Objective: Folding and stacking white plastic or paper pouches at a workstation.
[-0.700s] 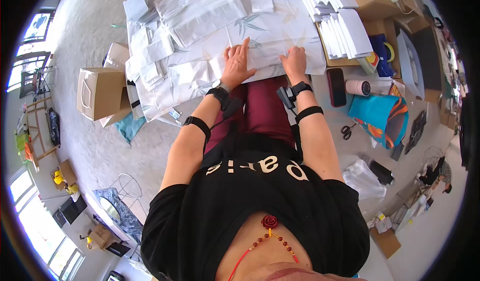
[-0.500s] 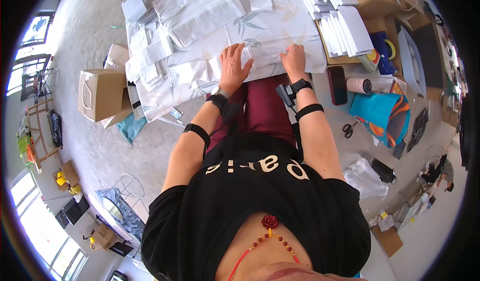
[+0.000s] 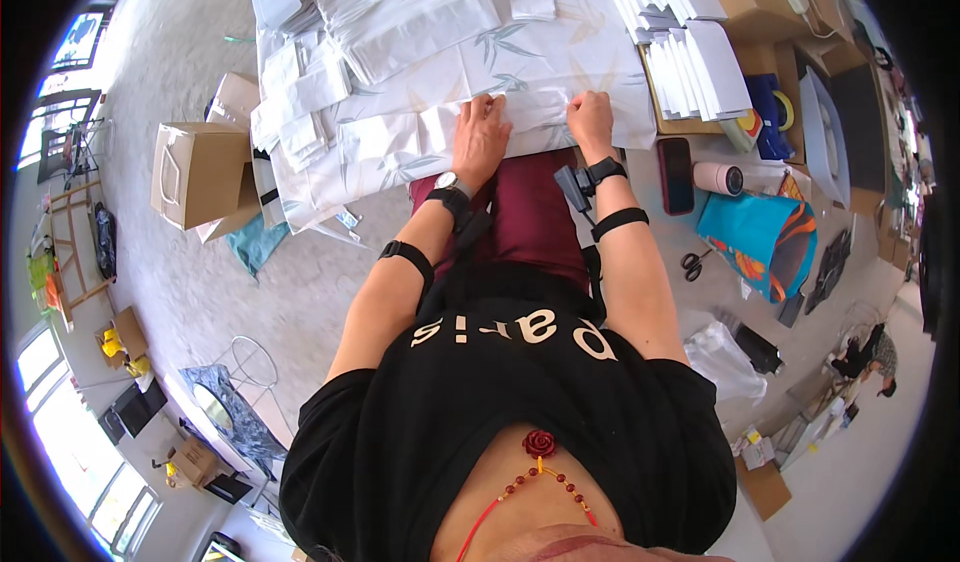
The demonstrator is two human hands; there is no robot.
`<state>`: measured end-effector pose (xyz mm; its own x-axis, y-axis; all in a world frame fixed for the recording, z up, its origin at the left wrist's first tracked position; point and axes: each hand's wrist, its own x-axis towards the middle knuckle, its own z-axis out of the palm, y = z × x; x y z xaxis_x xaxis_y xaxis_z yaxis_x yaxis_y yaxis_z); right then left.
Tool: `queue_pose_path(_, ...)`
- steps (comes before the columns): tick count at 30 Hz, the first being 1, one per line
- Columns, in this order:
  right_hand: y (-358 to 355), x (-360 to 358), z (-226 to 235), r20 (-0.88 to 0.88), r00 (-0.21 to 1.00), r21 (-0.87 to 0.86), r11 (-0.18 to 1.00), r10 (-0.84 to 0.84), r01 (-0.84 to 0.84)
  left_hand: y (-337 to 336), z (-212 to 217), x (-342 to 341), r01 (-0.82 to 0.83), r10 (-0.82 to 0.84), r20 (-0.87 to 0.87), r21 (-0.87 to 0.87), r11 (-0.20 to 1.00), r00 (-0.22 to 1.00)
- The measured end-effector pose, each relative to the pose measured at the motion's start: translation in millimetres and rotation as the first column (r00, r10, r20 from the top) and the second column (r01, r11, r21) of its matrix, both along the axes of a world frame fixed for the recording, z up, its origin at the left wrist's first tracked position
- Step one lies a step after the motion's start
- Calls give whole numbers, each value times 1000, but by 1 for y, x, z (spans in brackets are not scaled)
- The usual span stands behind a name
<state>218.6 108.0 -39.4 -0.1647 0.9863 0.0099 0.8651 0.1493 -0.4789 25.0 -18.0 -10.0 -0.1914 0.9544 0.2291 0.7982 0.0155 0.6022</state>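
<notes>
A long translucent plastic bag lies along the near edge of the table, with white paper-like pieces showing to the left. My left hand rests palm down on the bag, its fingers stretched forward and close together. At the bag's right end my right hand is closed, thumb against the curled fingers, pinching the plastic. Beyond my left hand a pile of flat plastic bags is spread out. Smaller white packets lie in a loose heap at the table's left.
The table has a leaf-patterned cloth. White folded cartons stand at the right, beside a tape roll. A phone, pink bottle, blue bag and scissors lie nearby. Cardboard boxes stand left.
My left hand has shifted slightly right, and its spread fingers have drawn together on the plastic. My right hand stays at the bag's right end. The whole view has shifted slightly.
</notes>
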Motion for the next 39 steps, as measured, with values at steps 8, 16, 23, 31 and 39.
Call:
queue_pose_path(8,-1,2,26,-383,914,-152,985,-130,77,-3,-2,-2,-3,2,17,34,999,1000)
queue_pose_path(16,-31,-20,74,-523,852,51,998,7,23,-4,-7,-4,1,0,-13,41,999,1000)
queue_pose_path(23,-67,-64,108,-551,812,177,978,193,-112,-3,-7,-2,10,-9,-25,30,999,1000)
queue_pose_path(31,-84,-104,98,-569,776,192,962,272,-196,-7,1,-23,-139,89,418,92,986,904)
queue_pose_path(39,-107,-120,64,-512,735,242,896,443,-372,-21,35,-47,-209,403,870,-354,912,283)
